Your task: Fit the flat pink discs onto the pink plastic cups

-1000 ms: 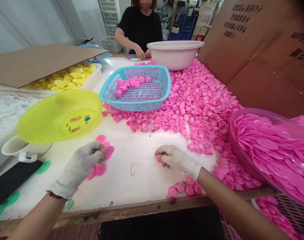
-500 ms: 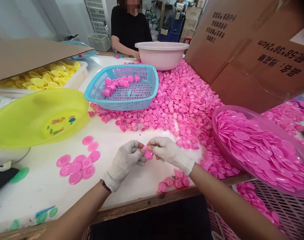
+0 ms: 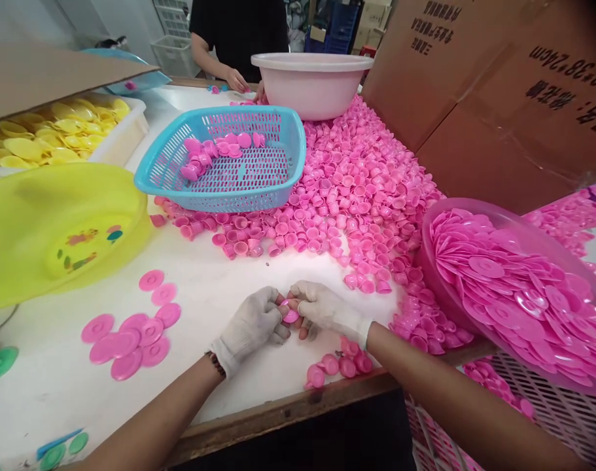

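Note:
Near the table's front, my left hand [image 3: 257, 322] and my right hand [image 3: 327, 311], both in white gloves with bare fingertips, pinch one small pink plastic piece [image 3: 290, 314] between them. It is round-edged and shiny; the fingers cover much of it, so I cannot tell whether it is a toy cup or a saucer. To the left of my hands lie several flat pink toy saucers [image 3: 127, 363]. A few pink toy cups [image 3: 347, 366] sit by the table edge, below my right wrist. Beyond my hands spreads a large heap of pink toy cups [image 3: 366, 190].
A blue basket [image 3: 219, 197] holds some pink pieces. Around are a yellow bowl [image 3: 106, 261], a pale pink basin [image 3: 310, 91], a pink basin of saucers [image 3: 447, 297], a tray of yellow discs [image 3: 125, 137] and a tall carton [image 3: 474, 124]. A co-worker's hand [image 3: 237, 80] is across the table.
The view has tilted down and shifted slightly. My fingers have changed their hold on the pink piece, which now shows at a different angle. Across the table, the co-worker's hand shows more plainly.

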`<state>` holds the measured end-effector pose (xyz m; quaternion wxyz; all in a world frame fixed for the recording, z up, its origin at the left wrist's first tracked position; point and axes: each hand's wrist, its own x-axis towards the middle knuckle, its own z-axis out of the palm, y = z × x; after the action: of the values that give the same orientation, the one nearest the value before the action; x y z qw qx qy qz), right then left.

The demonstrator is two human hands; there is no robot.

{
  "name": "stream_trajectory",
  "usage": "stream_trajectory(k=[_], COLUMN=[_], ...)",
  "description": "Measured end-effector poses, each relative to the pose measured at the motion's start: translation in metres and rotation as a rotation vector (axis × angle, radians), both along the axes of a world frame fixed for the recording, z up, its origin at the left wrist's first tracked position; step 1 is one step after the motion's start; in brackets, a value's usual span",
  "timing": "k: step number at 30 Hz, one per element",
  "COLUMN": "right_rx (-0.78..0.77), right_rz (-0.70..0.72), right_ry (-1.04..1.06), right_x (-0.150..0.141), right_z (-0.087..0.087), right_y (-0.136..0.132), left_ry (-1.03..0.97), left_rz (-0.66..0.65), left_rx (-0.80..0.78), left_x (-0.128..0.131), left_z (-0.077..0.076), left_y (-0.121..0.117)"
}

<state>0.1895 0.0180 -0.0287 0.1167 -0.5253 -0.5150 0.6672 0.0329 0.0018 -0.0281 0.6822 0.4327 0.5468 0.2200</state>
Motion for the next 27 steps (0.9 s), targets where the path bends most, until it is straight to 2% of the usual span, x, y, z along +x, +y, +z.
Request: stream_trajectory(k=[3, 6, 10, 16, 20, 22, 24, 27], right_rx=[0.025, -0.061, -0.154, -0.113, -0.047, -0.008, 0.037, 0.206], right_rz=[-0.026, -0.004, 0.029, 0.045, 0.048, 0.085, 0.133, 0.069], right_ry=[-0.016, 0.026, 0.069, -0.005, -0.095, -0.141, -0.141, 0.06], right_x=[-0.003, -0.001, 0.004, -0.004, -0.009, -0.009, -0.009, -0.007], right_z=[0.002, 0.003, 0.001, 0.004, 0.009, 0.012, 0.023, 0.059], right_y=[0.0, 0.003, 0.009, 0.01, 0.004, 0.003, 0.007, 0.02], left_ry=[0.036, 0.039, 0.031, 0.207, 0.293, 0.361, 0.474, 0.705], left_rz=[-0.004, -0.025, -0.121, -0.211, -0.212, -0.193, -0.139, 0.01], left_rx=[0.027, 0.048, 0.104, 0.194, 0.328, 0.415, 0.507, 0.608], left_x=[0.001, -0.001, -0.007, -0.003, -0.003, -0.014, -0.036, -0.085], left_z=[-0.001, 0.001, 0.003, -0.005, -0.001, 0.006, 0.017, 0.036], left_y=[0.001, 0.0, 0.003, 0.009, 0.002, -0.001, 0.0, 0.011])
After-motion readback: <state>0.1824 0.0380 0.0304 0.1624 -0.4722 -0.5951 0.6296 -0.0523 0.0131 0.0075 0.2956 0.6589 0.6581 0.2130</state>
